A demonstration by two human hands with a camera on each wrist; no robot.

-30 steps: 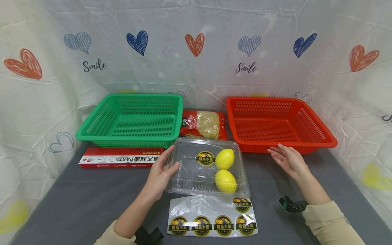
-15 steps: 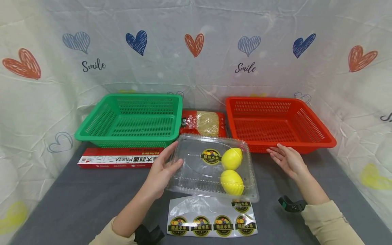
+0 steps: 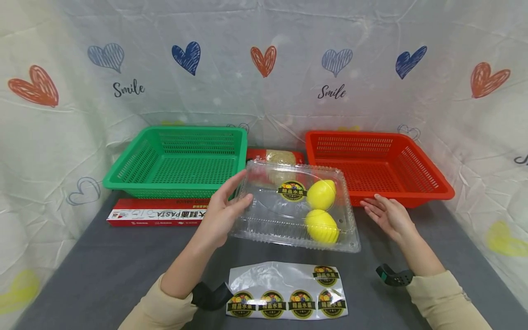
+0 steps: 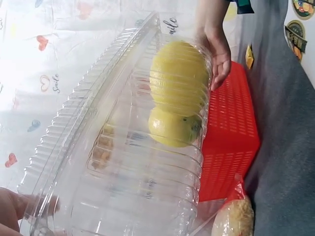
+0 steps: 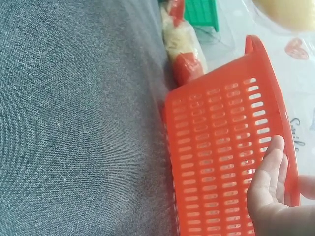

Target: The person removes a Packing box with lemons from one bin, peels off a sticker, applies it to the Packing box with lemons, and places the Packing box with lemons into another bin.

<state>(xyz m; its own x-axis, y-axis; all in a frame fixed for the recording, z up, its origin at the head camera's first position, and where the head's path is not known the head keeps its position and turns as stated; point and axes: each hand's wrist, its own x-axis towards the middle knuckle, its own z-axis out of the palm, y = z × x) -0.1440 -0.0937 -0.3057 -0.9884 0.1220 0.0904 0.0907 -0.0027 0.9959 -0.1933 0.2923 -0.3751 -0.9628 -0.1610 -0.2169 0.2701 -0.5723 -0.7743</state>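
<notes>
My left hand grips the left edge of a clear plastic clamshell box, thumb over the lid. The box is raised above the table and tilted. Inside, two lemons lie together at its right end, and a round fruit label is on the lid. In the left wrist view the lemons show through the ribbed side. My right hand holds the front rim of the red basket. Its fingers are outside the basket wall, with the thumb across the rim.
A green basket stands at back left, a pasta box in front of it. Between the baskets lies a red bag of noodles, partly behind the clamshell. A sheet of round labels lies near the front edge.
My left hand has carried the clamshell box with the lemons up and to the right, toward the red basket, uncovering more of the label sheet. My right hand has stayed at the basket rim.
</notes>
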